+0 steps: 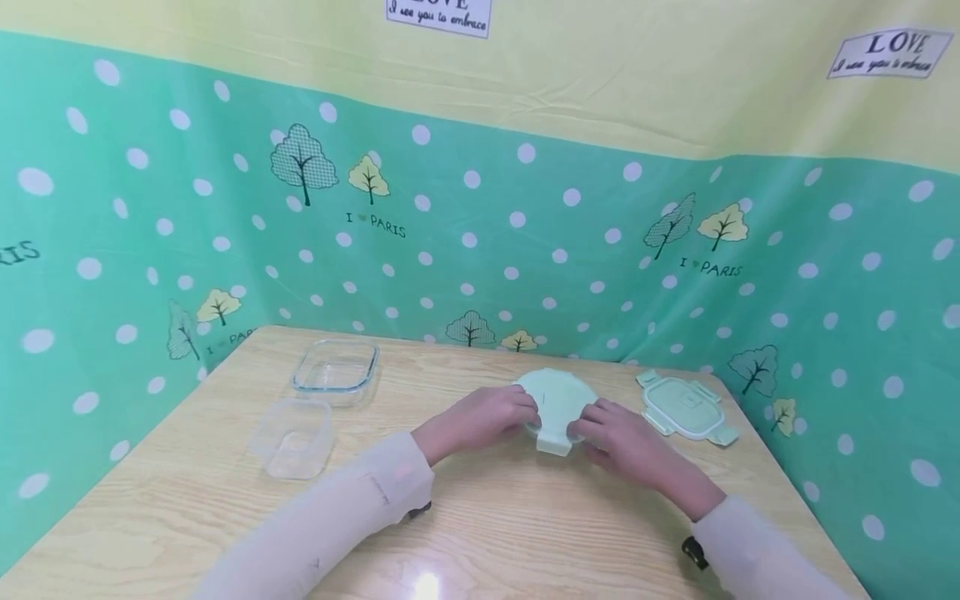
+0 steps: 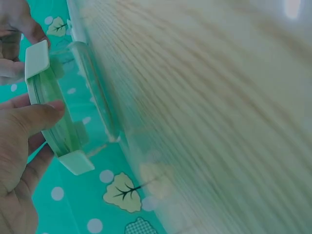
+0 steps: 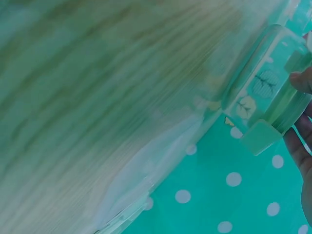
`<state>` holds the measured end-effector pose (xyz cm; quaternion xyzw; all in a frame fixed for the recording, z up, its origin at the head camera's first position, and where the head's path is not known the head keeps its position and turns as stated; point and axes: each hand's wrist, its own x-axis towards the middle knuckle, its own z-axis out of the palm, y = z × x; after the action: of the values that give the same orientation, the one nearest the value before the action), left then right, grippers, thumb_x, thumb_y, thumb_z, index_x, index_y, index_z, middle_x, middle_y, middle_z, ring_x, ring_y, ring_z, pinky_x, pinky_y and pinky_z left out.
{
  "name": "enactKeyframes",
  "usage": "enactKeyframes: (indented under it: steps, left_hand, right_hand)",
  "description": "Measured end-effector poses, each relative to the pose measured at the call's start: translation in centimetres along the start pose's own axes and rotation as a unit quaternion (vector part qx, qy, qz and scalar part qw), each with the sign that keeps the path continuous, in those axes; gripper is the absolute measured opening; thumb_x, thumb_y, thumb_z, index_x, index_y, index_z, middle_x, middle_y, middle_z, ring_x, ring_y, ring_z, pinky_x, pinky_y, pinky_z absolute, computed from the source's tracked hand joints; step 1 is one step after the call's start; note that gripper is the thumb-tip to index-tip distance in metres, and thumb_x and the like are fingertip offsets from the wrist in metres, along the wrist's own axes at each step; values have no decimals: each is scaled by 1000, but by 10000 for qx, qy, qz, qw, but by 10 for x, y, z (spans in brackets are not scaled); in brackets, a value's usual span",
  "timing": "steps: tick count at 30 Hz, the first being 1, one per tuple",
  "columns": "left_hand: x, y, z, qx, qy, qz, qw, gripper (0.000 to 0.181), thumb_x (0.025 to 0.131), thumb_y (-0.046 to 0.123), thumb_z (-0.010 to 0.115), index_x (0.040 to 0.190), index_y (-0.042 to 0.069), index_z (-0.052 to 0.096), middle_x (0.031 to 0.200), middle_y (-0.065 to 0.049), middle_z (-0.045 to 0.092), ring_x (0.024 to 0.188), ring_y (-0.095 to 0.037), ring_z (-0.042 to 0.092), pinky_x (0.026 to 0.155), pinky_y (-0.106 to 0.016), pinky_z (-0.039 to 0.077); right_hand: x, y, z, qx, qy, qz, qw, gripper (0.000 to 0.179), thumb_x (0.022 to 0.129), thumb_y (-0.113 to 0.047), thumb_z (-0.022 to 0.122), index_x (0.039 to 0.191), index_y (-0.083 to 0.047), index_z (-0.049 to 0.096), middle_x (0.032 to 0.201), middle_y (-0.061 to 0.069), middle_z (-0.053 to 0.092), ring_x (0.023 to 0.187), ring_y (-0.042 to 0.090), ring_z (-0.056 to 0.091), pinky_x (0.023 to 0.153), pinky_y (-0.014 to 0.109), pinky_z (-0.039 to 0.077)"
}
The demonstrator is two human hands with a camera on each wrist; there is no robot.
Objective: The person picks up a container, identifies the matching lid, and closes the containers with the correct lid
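A round pale-green lid with side flaps sits on a clear food container towards the back of the table. At the lid's left edge, my left hand grips it, the thumb lying along the rim. My right hand grips the opposite edge, its thumb against the rim. Between the hands, one flap sticks out towards me. Another flap stands out from the rim in the right wrist view. Both hands cover parts of the lid's edge.
Back left stands a square glass container, with a clear plastic-looking container in front of it. A rectangular green lid with its flaps spread lies at the right. A patterned curtain hangs behind the wooden table.
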<state>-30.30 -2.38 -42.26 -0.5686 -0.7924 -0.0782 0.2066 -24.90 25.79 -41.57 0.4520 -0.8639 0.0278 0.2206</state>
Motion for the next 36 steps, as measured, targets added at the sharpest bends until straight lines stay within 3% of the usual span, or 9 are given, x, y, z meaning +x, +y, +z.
enactKeyframes:
  steps: [6,12,18,30,36]
  left_hand:
    - [14,-4,6,-207,-206,-362,9989,28,89,0,76,111,18,77,112,8,72,109,-11,63,94,-16,51]
    - [26,-10,14,-348,-230,-624,9972,29,88,0,78,111,17,78,114,4,72,110,-12,64,96,-17,51]
    - [38,-12,21,-364,-300,-946,9944,25,91,4,77,112,16,78,114,3,72,110,-12,65,98,-18,50]
    - [67,-18,34,-155,-196,-1109,9935,24,92,5,76,112,17,79,113,4,74,107,-12,66,97,-16,50]
    - [79,-18,37,-469,-84,-1324,9901,23,94,2,72,111,16,79,110,3,74,105,-11,66,97,-15,49]
  right_hand:
    - [-2,8,-1,128,-19,386,9992,37,76,-5,88,106,-18,71,97,-6,64,91,14,57,73,30,55]
    - [0,15,-4,75,-302,751,9967,34,78,-5,87,105,-17,69,96,-7,63,89,12,55,72,29,54]
    - [2,27,-3,-22,-263,766,9967,34,75,-3,89,98,-16,68,92,-5,61,84,12,54,68,29,54]
    - [0,51,-1,202,-383,1511,9876,28,78,1,86,94,-13,68,93,-1,66,88,18,62,76,36,58]
    - [0,64,-2,399,-207,1703,9844,27,76,5,86,91,-10,69,92,0,68,90,21,65,78,40,58]
